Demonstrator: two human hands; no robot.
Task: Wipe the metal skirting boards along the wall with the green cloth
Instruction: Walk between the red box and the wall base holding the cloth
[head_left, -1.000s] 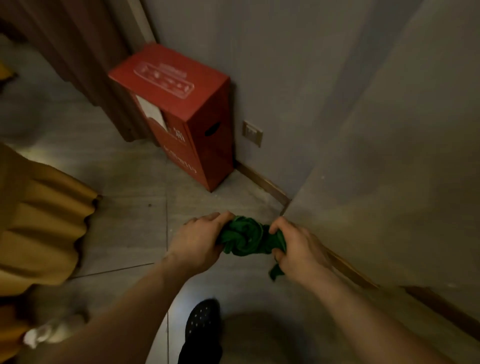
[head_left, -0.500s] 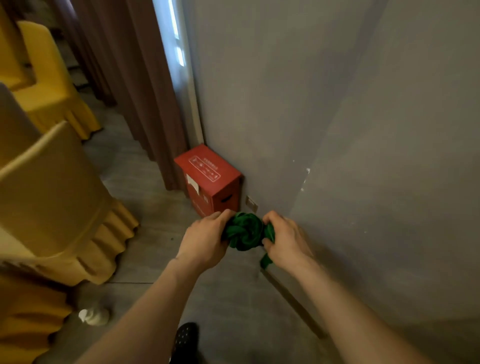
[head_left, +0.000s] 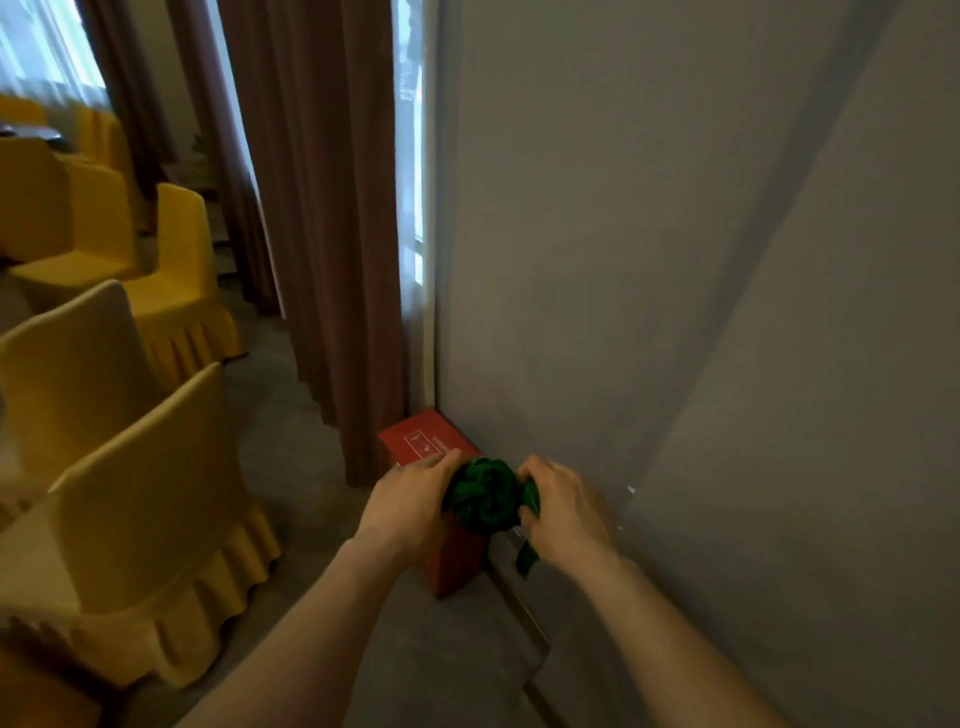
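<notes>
The green cloth (head_left: 485, 498) is bunched into a twisted ball held out in front of me at about waist height. My left hand (head_left: 410, 501) grips its left side and my right hand (head_left: 563, 506) grips its right side, with a loose green end hanging below the right hand. The metal skirting board (head_left: 524, 608) runs along the foot of the grey wall (head_left: 675, 312) on the right, below my hands and apart from the cloth.
A red cardboard box (head_left: 426, 441) stands on the floor against the wall, partly hidden behind my hands. Brown curtains (head_left: 322, 234) hang beside a window strip. Several chairs with yellow covers (head_left: 130, 493) line the left side. Grey floor (head_left: 415, 665) lies between chairs and wall.
The view has tilted upward from the floor to the wall and curtains. Both hands stay on the bunched cloth, which now appears over the red box.
</notes>
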